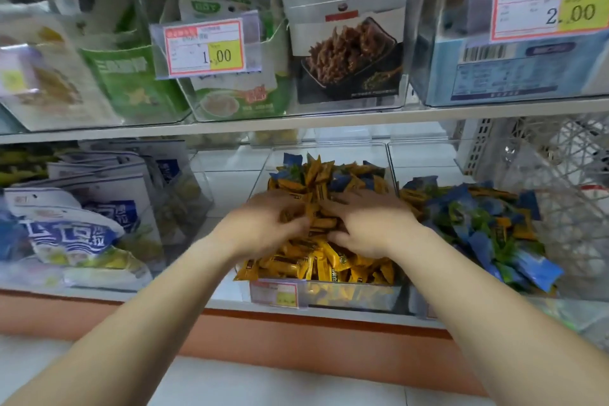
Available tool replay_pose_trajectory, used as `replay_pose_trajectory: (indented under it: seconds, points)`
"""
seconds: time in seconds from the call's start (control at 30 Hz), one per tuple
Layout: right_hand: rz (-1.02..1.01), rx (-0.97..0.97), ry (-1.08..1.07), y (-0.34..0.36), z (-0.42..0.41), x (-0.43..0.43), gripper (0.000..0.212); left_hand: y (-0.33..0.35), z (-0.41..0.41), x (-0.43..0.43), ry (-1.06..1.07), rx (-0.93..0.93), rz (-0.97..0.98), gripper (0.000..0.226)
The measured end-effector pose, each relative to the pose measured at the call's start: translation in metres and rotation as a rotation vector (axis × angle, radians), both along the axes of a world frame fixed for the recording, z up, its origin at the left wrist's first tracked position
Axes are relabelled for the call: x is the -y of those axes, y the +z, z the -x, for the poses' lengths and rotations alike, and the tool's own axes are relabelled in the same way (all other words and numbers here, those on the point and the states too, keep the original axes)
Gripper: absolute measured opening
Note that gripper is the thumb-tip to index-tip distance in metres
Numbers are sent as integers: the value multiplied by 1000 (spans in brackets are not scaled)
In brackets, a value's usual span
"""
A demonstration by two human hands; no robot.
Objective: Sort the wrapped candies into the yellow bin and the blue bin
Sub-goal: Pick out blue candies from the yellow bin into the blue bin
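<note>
A clear bin (356, 298) on the lower shelf is heaped with yellow wrapped candies (329, 265); a few blue candies (341, 181) lie mixed in at its back. To its right, a second clear bin holds mostly blue wrapped candies (478, 224) with some yellow ones among them. Both my hands are in the yellow heap. My left hand (263, 224) has its fingers curled round several yellow candies. My right hand (369, 224) lies on the pile with fingers bent into the candies. Both hands are motion-blurred.
The bin's front carries a price tag (275, 293). Snack bags (82, 224) fill the shelf to the left, and a white mesh basket (560, 174) stands at the right. The upper shelf (296, 123) with packaged goods hangs just above the bins.
</note>
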State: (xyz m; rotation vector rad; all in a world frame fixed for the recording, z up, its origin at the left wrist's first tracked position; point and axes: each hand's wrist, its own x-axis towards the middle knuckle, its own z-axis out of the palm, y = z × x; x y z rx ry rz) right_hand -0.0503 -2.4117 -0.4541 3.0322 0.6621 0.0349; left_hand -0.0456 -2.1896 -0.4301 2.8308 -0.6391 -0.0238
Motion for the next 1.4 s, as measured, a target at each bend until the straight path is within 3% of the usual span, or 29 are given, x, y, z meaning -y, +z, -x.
replay_pose_trajectory:
  seconds: [0.1, 0.17, 0.3, 0.4, 0.5, 0.57, 0.73, 0.9, 1.0, 1.1, 1.23, 1.3, 1.4]
  points:
    - [11, 32, -18, 1, 6, 0, 62, 15, -35, 3, 119, 84, 133, 37]
    - [6, 57, -26, 0, 11, -1, 61, 18, -59, 8, 152, 152, 179, 45]
    - [-27, 121, -19, -5, 20, 3, 62, 19, -94, 17, 160, 78, -40, 76]
    - [-42, 165, -9, -9, 22, 4, 62, 15, -107, 17, 100, 70, -155, 52]
    - [-37, 149, 14, -8, 20, 6, 64, 10, -105, 13, 79, 86, -58, 17]
    - [-67, 113, 12, -4, 20, 9, 65, 11, -99, 8, 109, 112, 72, 9]
    - [-553, 181, -57, 7, 39, 8, 57, 36, -56, -1, 242, 288, 555, 11]
    - [-1207, 39, -226, 23, 60, -3, 62, 35, 27, 38, 203, -187, 1204, 14]
    - [-1456, -126, -224, 28, 77, -7, 31, 30, 57, 69, 198, -327, 1316, 17]
    - [-1519, -100, -265, 24, 89, 11, 23, 28, 68, 92, 187, -392, 1237, 22]
    - [-1549, -184, -344, 23, 94, 51, 25, 26, 62, 107, 177, -431, 911, 31]
    - [-1376, -26, -326, 25, 89, 73, 19, 23, 49, 106, 113, -218, 654, 32]
    - [-929, 328, -293, 22, 77, 109, 34, 19, 19, 100, 113, 100, 510, 4]
